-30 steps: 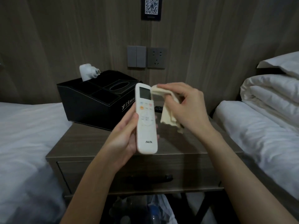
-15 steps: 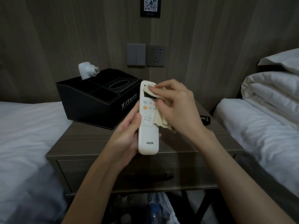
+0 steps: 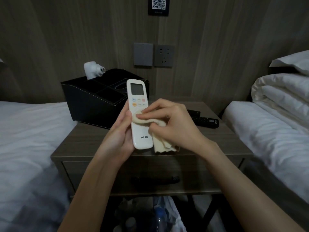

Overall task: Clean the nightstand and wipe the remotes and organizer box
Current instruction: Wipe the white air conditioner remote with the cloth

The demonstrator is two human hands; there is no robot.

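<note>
My left hand [image 3: 119, 136] grips a white AUX air-conditioner remote [image 3: 139, 113] upright over the nightstand [image 3: 80, 139], face toward me. My right hand [image 3: 173, 124] holds a cream cloth [image 3: 160, 141] and presses it with the fingertips on the remote's middle, below the coloured buttons. The cloth's tail hangs down to the right of the remote. A black organizer box [image 3: 93, 101] stands at the back left of the nightstand. A black remote [image 3: 205, 122] lies at the back right, partly hidden by my right hand.
A white plug adapter [image 3: 92, 71] sticks out of the box. White beds flank the nightstand at left [image 3: 28, 134] and right [image 3: 270, 131]. Folded duvets [image 3: 282, 91] are stacked at right. Below the drawer handle [image 3: 155, 180] sits a bag with plastic bottles [image 3: 158, 216].
My right hand has drawn the cloth down the white remote, from the screen at the top to its middle. The screen is now uncovered. My left hand keeps hold of the remote.
</note>
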